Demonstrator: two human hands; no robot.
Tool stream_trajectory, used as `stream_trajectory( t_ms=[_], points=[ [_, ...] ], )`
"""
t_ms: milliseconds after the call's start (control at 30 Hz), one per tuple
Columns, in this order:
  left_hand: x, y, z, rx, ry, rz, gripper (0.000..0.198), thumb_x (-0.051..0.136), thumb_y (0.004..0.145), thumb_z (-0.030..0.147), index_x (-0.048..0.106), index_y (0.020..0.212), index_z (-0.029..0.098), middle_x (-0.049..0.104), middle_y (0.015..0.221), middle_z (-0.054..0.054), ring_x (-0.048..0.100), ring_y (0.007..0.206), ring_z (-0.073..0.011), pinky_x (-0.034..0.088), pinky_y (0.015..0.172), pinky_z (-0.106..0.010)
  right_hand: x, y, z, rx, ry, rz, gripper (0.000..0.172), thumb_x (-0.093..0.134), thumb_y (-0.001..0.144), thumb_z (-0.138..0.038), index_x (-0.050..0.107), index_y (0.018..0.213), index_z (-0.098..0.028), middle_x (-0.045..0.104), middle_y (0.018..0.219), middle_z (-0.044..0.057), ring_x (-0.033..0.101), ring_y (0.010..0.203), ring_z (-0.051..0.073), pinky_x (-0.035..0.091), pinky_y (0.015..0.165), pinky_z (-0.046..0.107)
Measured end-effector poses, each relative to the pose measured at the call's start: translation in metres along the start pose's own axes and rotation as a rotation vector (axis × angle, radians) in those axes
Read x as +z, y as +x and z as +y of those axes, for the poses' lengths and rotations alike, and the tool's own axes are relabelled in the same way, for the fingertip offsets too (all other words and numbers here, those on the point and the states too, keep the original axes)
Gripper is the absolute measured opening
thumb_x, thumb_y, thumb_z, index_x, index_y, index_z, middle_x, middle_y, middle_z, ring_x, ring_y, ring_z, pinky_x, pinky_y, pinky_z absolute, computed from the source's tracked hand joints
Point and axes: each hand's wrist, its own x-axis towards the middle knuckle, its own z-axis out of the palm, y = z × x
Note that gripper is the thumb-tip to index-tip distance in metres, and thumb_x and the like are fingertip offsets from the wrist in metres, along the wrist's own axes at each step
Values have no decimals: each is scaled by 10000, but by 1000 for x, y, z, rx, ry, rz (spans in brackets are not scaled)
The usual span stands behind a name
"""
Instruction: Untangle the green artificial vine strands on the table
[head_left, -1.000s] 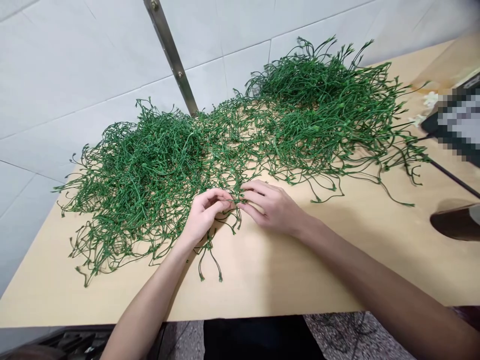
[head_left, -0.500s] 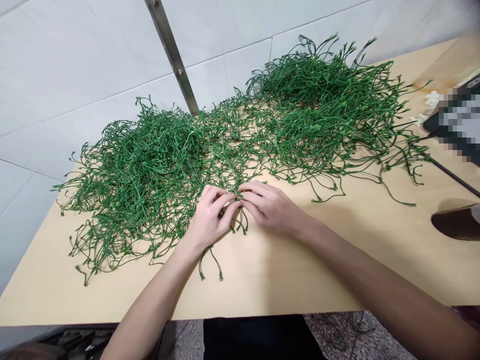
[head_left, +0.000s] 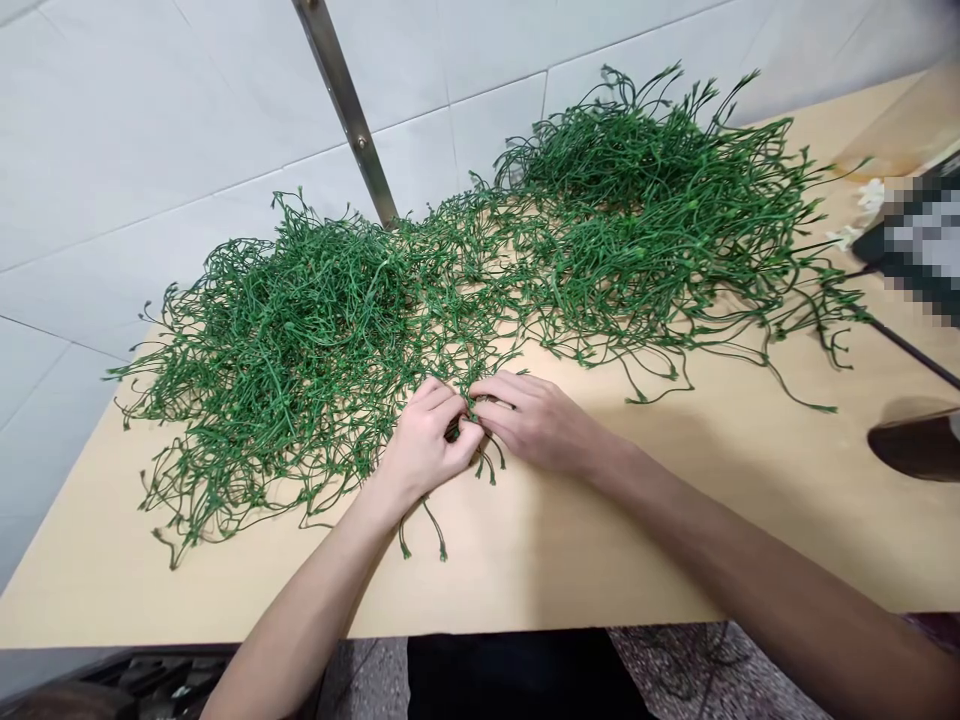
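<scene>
Thin green artificial stems (head_left: 491,462) with small forked tips show at and below my fingertips. My left hand (head_left: 431,435) is closed, its thumb and fingers pinched on green stems. Against it, my right hand (head_left: 529,420) pinches at the same spot with thumb and forefinger, the fingertips of both hands almost touching. The exact piece between the fingers is partly hidden. Just beyond the hands a loose layer of the same stems joins a tangled left heap (head_left: 300,320) and a taller right heap (head_left: 645,200). Two stem ends stick out beneath my left wrist.
The pale wooden table (head_left: 600,590) stands against a tiled wall (head_left: 187,120) with a metal strip (head_left: 349,110). On the right are a dark pixelated device (head_left: 915,240), a dark brown rounded object (head_left: 911,445) and small white flowers (head_left: 870,195).
Both hands have shifted slightly toward me. My left fingers have curled tighter, and the stem ends between the hands have moved a little. The heaps look the same.
</scene>
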Motion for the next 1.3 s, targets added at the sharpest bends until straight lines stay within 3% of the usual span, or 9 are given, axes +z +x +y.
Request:
stream_trajectory(
  t_ms=[200, 467, 767, 933, 1100, 1300],
  points=[
    [-1, 0, 2, -92, -80, -20, 171, 475, 714, 62, 419, 647, 209, 449, 593, 16, 420, 589, -136, 375, 556, -274, 2, 0, 0, -19, -17, -2, 213, 435, 937, -111, 621, 836, -134, 695, 991, 103, 587, 838, 198, 461, 668, 318],
    [1, -1, -1, -72, -67, 4, 206, 458, 706, 33, 378, 648, 213, 430, 593, 19, 416, 606, -138, 370, 560, -265, 3, 0, -3, -14, -11, -26, 221, 405, 929, -95, 602, 836, -138, 699, 986, 104, 618, 833, 209, 492, 663, 327],
    [-4, -3, -6, -79, -102, 17, 184, 437, 805, 18, 500, 754, 183, 571, 710, -16, 514, 711, -144, 447, 659, -259, -3, -4, 9, 180, 157, 184, 156, 486, 953, -176, 638, 926, -153, 710, 1006, 109, 668, 926, 208, 569, 819, 356],
    [-5, -1, -3, -147, -118, 75, 118, 487, 850, 86, 574, 859, 165, 650, 827, -45, 571, 805, -161, 481, 737, -285, 3, -4, 6, 260, 316, 244, 143, 507, 939, -150, 639, 994, -163, 692, 1021, 97, 661, 979, 196, 567, 872, 351],
    [-2, -1, -1, -241, -239, 45, 88, 640, 843, 227, 639, 900, 161, 686, 822, -30, 612, 729, -130, 490, 692, -247, 2, -2, 7, 259, 366, 282, 121, 527, 919, -117, 644, 945, -134, 690, 964, 118, 669, 934, 201, 575, 833, 335],
    [-3, 0, -3, -357, -286, 23, 156, 531, 905, 175, 687, 909, 179, 700, 849, -36, 633, 787, -140, 483, 736, -252, 0, -1, 7, 225, 355, 253, 138, 507, 929, -121, 641, 956, -136, 690, 1000, 129, 670, 938, 207, 580, 842, 353]
  ],
)
